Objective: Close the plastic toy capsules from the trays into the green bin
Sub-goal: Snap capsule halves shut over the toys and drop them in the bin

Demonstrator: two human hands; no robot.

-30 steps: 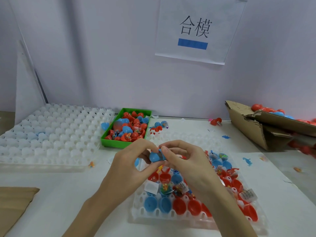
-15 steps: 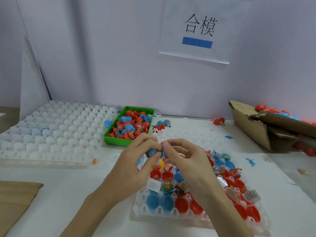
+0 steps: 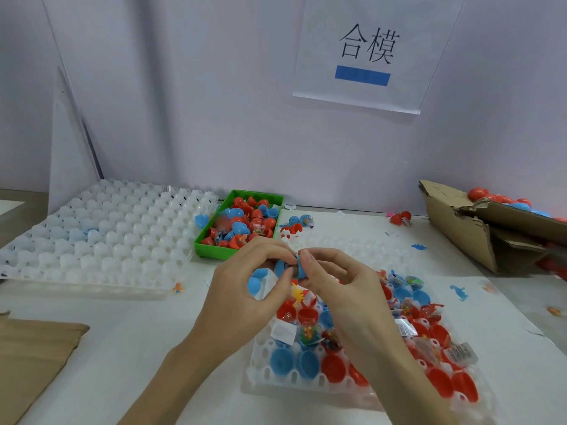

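Observation:
A blue capsule point(image 3: 291, 266) is held between both hands above the near tray. My left hand point(image 3: 245, 289) pinches its left half and my right hand point(image 3: 337, 286) pinches its right half; the fingers hide most of it. Below lies the white tray point(image 3: 276, 372) with several open red and blue capsule halves and small packed toys. The green bin point(image 3: 214, 251), behind the hands and to the left, holds many red and blue capsules.
A large white tray point(image 3: 101, 237) with empty cups lies at the left. A torn cardboard box point(image 3: 460, 228) with red and blue capsules stands at the right. Loose capsules point(image 3: 299, 222) and small toy figures are scattered on the white table; brown cardboard point(image 3: 30, 357) lies front left.
Both hands stay together on the blue capsule, and their fingers have shifted slightly on it. The camera view has tilted a little.

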